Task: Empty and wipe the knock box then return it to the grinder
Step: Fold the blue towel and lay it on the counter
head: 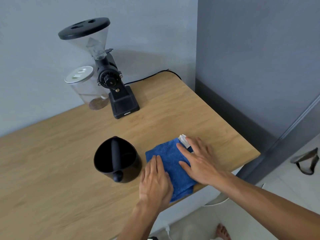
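1. A clear jar (pixel 86 87) with a pale lid stands at the far left of the table (pixel 52 170), against the wall; something brown lies in its bottom
2. Just right of the jar, touching or nearly so, stands the black grinder (pixel 117 90), with a clear hopper (pixel 88 36) under a black lid on top; the platform at its base is bare, and a black cord (pixel 149 76) runs from behind it to the far right table edge
3. The knock box (pixel 116 159), black and round, sits upright on the table near the middle, well apart from the grinder and nearer the person; its bar crosses the open mouth from far to near, and the inside looks dark, so I cannot tell whether any grounds are in it
4. The left hand (pixel 155 182) lies palm down just right of the knock box, fingers pressed together and flat on the near left part of a blue cloth (pixel 171 161)
5. The cloth lies folded on the table near its right edge, its near corner hanging a little over the edge; a white tag (pixel 183 140) shows at its far corner
6. The right hand (pixel 199 161) rests palm down on the right part of the cloth, fingers spread and straight, gripping nothing
7. On the floor at the far right lies a grey bag (pixel 306 161) with dark straps; a bare foot (pixel 222 231) shows at the bottom
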